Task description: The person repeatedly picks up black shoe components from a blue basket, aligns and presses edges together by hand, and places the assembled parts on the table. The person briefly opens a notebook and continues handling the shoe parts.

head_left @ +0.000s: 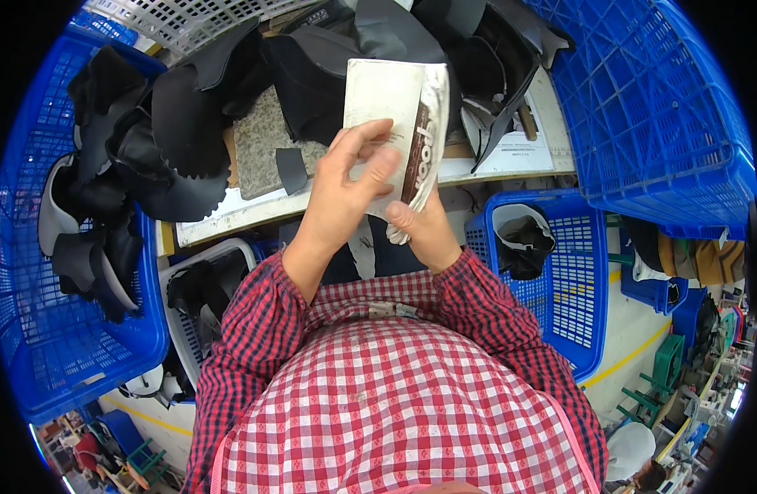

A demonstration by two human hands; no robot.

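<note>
My right hand (426,233) grips a flat white packet (378,95) by its lower right part, with the thumb lying across the front. A dark brown printed band runs down the packet, and its right edge looks crumpled and frayed. Over the packet's lower left front is my left hand (345,177), its fingers bent and its thumb apart from them. Nothing shows in that hand; whether its fingertips touch the packet I cannot tell. Behind the packet, black leather-like pieces (313,70) lie heaped on the worktable (469,171).
A blue basket (90,362) at left holds black cut pieces (185,119). Another blue crate (658,107) stands at right on the table. Below it is a blue basket (588,305) with a black-and-white piece (522,239). A grey stone-like slab (263,136) lies on the table.
</note>
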